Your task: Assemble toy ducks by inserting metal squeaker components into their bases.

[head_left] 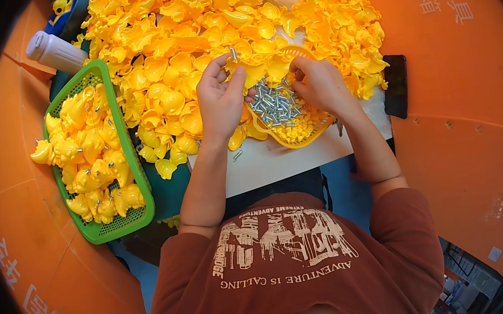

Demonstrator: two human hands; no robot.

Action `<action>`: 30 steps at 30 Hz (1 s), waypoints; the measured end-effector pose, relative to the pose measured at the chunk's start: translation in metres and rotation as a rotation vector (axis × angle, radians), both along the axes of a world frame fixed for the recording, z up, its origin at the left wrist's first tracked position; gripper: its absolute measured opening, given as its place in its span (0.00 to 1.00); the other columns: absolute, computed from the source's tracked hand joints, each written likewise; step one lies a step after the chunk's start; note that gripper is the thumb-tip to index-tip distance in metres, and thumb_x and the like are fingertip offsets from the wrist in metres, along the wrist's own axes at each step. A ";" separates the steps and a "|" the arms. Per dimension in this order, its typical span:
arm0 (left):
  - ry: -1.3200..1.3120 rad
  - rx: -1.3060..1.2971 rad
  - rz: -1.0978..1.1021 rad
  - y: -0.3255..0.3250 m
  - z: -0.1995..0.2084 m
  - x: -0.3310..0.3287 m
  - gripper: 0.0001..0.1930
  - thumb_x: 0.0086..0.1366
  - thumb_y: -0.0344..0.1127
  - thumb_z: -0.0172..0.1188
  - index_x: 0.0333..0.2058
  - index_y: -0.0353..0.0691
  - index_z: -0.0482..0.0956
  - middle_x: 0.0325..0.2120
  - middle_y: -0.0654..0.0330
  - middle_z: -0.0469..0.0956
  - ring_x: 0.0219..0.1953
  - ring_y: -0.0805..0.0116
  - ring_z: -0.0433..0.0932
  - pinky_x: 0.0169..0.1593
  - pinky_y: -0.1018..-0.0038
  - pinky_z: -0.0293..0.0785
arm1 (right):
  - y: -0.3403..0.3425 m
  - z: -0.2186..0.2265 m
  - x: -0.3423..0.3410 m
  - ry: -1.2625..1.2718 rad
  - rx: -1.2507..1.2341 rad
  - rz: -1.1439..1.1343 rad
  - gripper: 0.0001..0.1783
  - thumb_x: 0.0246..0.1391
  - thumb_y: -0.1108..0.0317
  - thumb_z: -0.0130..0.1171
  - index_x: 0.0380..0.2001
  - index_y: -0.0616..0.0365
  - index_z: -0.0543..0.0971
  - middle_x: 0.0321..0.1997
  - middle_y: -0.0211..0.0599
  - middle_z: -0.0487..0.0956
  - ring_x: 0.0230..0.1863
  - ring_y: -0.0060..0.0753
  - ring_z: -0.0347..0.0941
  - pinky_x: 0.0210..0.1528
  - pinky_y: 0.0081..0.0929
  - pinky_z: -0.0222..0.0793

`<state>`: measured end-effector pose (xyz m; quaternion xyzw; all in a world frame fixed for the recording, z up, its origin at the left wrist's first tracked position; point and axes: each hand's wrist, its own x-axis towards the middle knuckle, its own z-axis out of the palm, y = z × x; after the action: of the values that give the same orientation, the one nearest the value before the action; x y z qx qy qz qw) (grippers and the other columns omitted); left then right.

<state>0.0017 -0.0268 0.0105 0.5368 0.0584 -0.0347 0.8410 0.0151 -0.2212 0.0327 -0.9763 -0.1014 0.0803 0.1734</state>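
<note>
My left hand [219, 98] is closed around a yellow plastic shell piece [255, 71], its thumb lying along the near side. A small silver metal pin [233, 54] stands up at that piece's left end. My right hand [322, 86] is closed with fingers bent together at the right side of the basket; what its fingertips pinch, if anything, is hidden. Below both hands sits a yellow basket [303, 143] holding a heap of silver pins [275, 104] and small yellow pieces [298, 130].
Loose yellow shells [171, 36] pile high across the table's far side. On the left, a green basket [140, 190] contains joined yellow pieces with pins. Beyond it stands a pale bottle [56, 52]. A black phone-like slab [397, 86] lies right, beside an orange panel [457, 74].
</note>
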 end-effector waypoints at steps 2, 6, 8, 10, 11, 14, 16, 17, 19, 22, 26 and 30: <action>-0.003 0.004 0.004 -0.001 0.000 0.000 0.15 0.61 0.29 0.54 0.46 0.30 0.65 0.31 0.57 0.75 0.20 0.76 0.75 0.21 0.84 0.70 | 0.002 -0.002 0.003 0.031 0.051 -0.011 0.11 0.41 0.71 0.59 0.32 0.60 0.76 0.26 0.43 0.78 0.30 0.44 0.75 0.33 0.34 0.70; -0.003 0.011 0.003 -0.003 0.000 -0.001 0.15 0.61 0.27 0.54 0.46 0.30 0.65 0.34 0.56 0.73 0.23 0.76 0.75 0.22 0.83 0.71 | -0.005 0.001 0.001 -0.048 0.101 0.055 0.13 0.41 0.73 0.58 0.35 0.61 0.76 0.27 0.45 0.76 0.29 0.41 0.74 0.33 0.31 0.69; -0.053 -0.018 0.050 -0.005 -0.004 0.000 0.14 0.60 0.26 0.54 0.44 0.30 0.65 0.35 0.56 0.72 0.26 0.76 0.75 0.23 0.83 0.71 | -0.006 0.012 0.001 -0.137 0.215 0.094 0.13 0.44 0.75 0.56 0.37 0.63 0.75 0.28 0.40 0.76 0.29 0.30 0.74 0.32 0.24 0.69; -0.104 -0.048 0.087 -0.006 -0.007 0.001 0.13 0.60 0.25 0.55 0.43 0.31 0.65 0.36 0.56 0.71 0.29 0.76 0.75 0.23 0.83 0.71 | 0.001 0.024 0.001 -0.103 0.488 0.072 0.11 0.46 0.77 0.55 0.36 0.64 0.75 0.28 0.36 0.76 0.30 0.25 0.74 0.33 0.21 0.69; -0.116 -0.063 0.070 -0.005 -0.008 0.001 0.12 0.59 0.24 0.55 0.42 0.32 0.65 0.37 0.57 0.70 0.31 0.76 0.75 0.26 0.82 0.72 | 0.006 0.029 0.000 -0.067 0.758 0.042 0.09 0.47 0.79 0.54 0.35 0.65 0.75 0.29 0.33 0.76 0.32 0.20 0.73 0.34 0.18 0.68; -0.144 -0.042 0.048 -0.004 -0.015 0.002 0.11 0.59 0.22 0.54 0.39 0.33 0.65 0.37 0.58 0.70 0.33 0.77 0.74 0.29 0.82 0.74 | 0.036 0.035 0.001 -0.062 1.071 0.104 0.07 0.49 0.81 0.54 0.33 0.65 0.76 0.29 0.27 0.75 0.36 0.16 0.72 0.38 0.16 0.69; -0.161 -0.003 0.050 -0.003 -0.015 0.003 0.10 0.58 0.21 0.54 0.39 0.33 0.65 0.36 0.58 0.70 0.33 0.77 0.74 0.31 0.81 0.75 | 0.047 0.035 0.003 -0.044 1.104 0.086 0.05 0.46 0.82 0.56 0.30 0.65 0.76 0.30 0.31 0.76 0.38 0.22 0.74 0.41 0.18 0.69; -0.181 -0.028 0.046 -0.004 -0.014 0.003 0.11 0.58 0.21 0.54 0.39 0.33 0.66 0.36 0.58 0.70 0.34 0.76 0.74 0.33 0.82 0.75 | 0.050 0.034 0.006 -0.141 1.022 0.177 0.05 0.44 0.82 0.57 0.28 0.65 0.77 0.31 0.33 0.77 0.38 0.25 0.74 0.42 0.20 0.69; -0.201 -0.052 0.049 -0.001 -0.010 0.002 0.11 0.58 0.21 0.54 0.40 0.33 0.66 0.37 0.58 0.71 0.35 0.76 0.75 0.34 0.82 0.75 | 0.053 0.031 0.013 -0.315 0.891 0.304 0.05 0.40 0.82 0.60 0.24 0.63 0.78 0.31 0.36 0.79 0.39 0.34 0.74 0.45 0.26 0.68; -0.052 -0.253 -0.043 0.006 0.000 0.000 0.11 0.59 0.22 0.53 0.41 0.33 0.67 0.37 0.57 0.74 0.35 0.74 0.76 0.32 0.81 0.75 | 0.050 0.030 0.018 -0.405 0.801 0.373 0.06 0.39 0.81 0.61 0.25 0.61 0.79 0.30 0.33 0.79 0.40 0.35 0.74 0.46 0.27 0.67; -0.014 -0.323 -0.110 0.011 0.004 -0.002 0.12 0.59 0.22 0.53 0.43 0.31 0.68 0.36 0.56 0.76 0.35 0.73 0.77 0.30 0.79 0.77 | 0.050 0.028 0.018 -0.353 0.770 0.317 0.07 0.40 0.80 0.62 0.26 0.60 0.80 0.30 0.33 0.80 0.41 0.34 0.74 0.46 0.27 0.67; -0.094 -0.238 -0.058 0.007 0.002 -0.001 0.12 0.59 0.22 0.53 0.43 0.30 0.68 0.36 0.55 0.76 0.35 0.73 0.77 0.30 0.78 0.78 | 0.051 0.027 0.019 -0.387 0.783 0.393 0.07 0.40 0.80 0.61 0.26 0.61 0.80 0.30 0.35 0.80 0.39 0.35 0.75 0.44 0.26 0.68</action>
<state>0.0003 -0.0197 0.0123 0.4357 -0.0011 -0.0405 0.8992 0.0342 -0.1706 0.0597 -0.7968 -0.3371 -0.1160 0.4878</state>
